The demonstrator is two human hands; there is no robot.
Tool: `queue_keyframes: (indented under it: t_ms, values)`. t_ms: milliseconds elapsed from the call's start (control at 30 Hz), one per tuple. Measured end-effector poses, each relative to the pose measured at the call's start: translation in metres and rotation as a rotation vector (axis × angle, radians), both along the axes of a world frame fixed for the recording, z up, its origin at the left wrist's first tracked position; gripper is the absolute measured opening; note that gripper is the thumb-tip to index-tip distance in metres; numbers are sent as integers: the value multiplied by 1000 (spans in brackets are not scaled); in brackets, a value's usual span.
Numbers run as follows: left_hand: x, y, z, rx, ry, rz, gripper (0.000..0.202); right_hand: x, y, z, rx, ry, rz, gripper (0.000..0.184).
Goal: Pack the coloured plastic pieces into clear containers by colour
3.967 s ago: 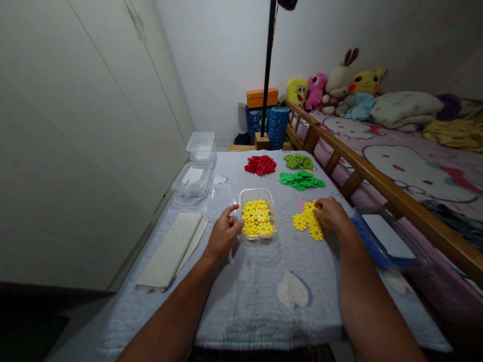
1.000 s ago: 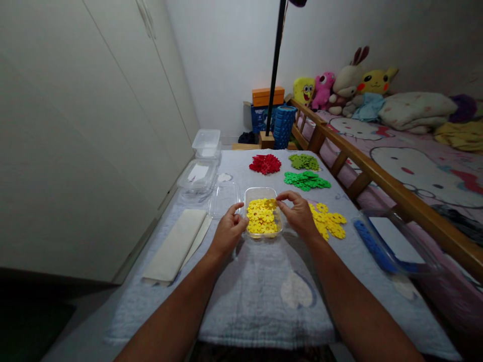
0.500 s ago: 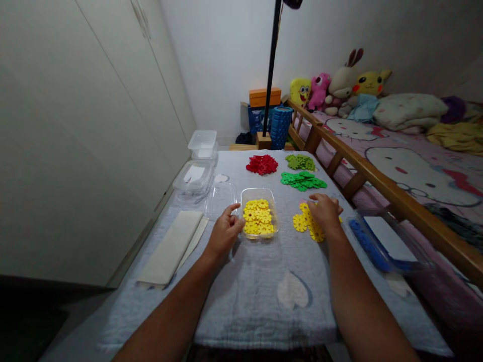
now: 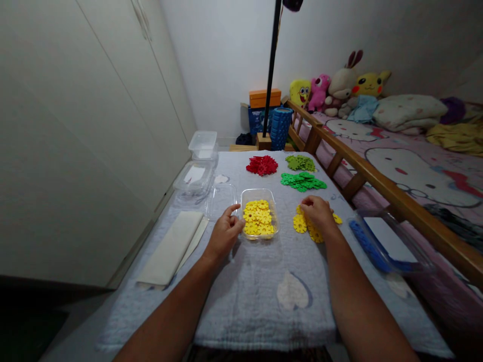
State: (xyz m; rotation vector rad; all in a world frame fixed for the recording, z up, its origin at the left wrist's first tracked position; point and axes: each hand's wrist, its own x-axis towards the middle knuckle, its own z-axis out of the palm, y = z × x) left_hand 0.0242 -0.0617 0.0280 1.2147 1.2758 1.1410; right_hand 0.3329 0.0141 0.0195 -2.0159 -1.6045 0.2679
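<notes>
A clear plastic tub (image 4: pixel 273 202) partly filled with yellow flower-shaped pieces stands mid-table. My left hand (image 4: pixel 225 232) rests against its left wall, fingers curled on the rim. To the tub's right lies a loose pile of yellow pieces (image 4: pixel 301 223). My right hand (image 4: pixel 318 213) sits on top of that pile with the fingers bent down and pinched among the pieces; what lies under the fingertips is hidden.
Red (image 4: pixel 261 164), olive-green (image 4: pixel 299 162) and bright green (image 4: pixel 302 181) piles lie farther back. Empty clear tubs (image 4: pixel 194 176) and a lid (image 4: pixel 221 199) stand at left, a folded cloth (image 4: pixel 170 249) nearer. A tub with blue pieces (image 4: pixel 381 241) sits at right beside the wooden bed rail (image 4: pixel 381 183).
A second ago my right hand was over the tub's far right corner; it went back to the loose yellow pile and its fingers have curled in. My left hand stayed put.
</notes>
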Motion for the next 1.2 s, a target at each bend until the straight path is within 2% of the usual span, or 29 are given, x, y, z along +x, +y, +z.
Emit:
queue_keyframes:
  t_ms: [167, 300, 500, 667, 800, 900, 1000, 1100, 1200]
  values:
    - [1, 0, 1, -3, 1, 3, 63, -18, -4, 16, 250, 444, 228, 21]
    - [0, 0, 0, 0, 5, -1, 63, -47, -16, 26, 373, 580, 343, 20]
    - [0, 0, 1, 4, 38, 1, 62, -74, -27, 26, 457, 358, 513, 7]
    - [1, 0, 1, 0, 13, -3, 63, -83, -25, 20, 405, 124, 519, 9]
    - [1, 0, 2, -6, 1, 3, 63, -77, -22, 20, 434, 103, 527, 5]
    - [2, -1, 3, -6, 1, 11, 62, -58, -17, 24, 503, 138, 446, 10]
    - [1, -1, 4, -10, -7, 10, 64, -29, -9, 26, 487, 108, 223, 13]
    - [1, -1, 3, -17, -16, 7, 65, 1, -3, 19, 336, 13, -8, 18]
    - [0, -1, 1, -9, -9, 1, 64, 20, -2, 7, 141, -82, -157, 25]
